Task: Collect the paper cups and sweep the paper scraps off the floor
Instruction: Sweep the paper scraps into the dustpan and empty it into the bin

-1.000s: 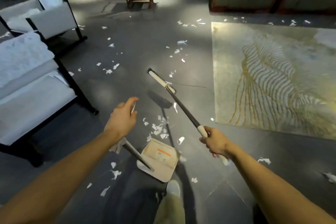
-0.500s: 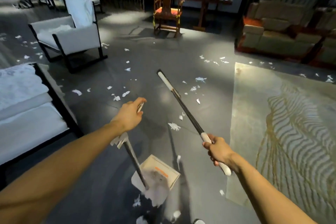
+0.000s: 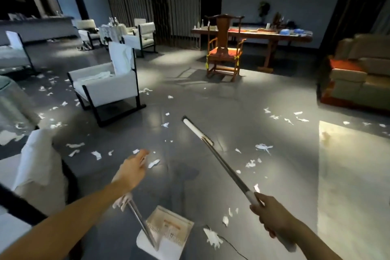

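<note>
While the right hand (image 3: 269, 215) grips the broom handle (image 3: 228, 166), the left hand (image 3: 133, 170) holds the dustpan handle (image 3: 140, 221).

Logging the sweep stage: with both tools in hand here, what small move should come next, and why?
Likely draw the broom back, pulling the scraps near its head toward the dustpan. The right hand grips the broom, the left hand holds the dustpan's handle, and loose scraps lie ahead of the pan.
</note>
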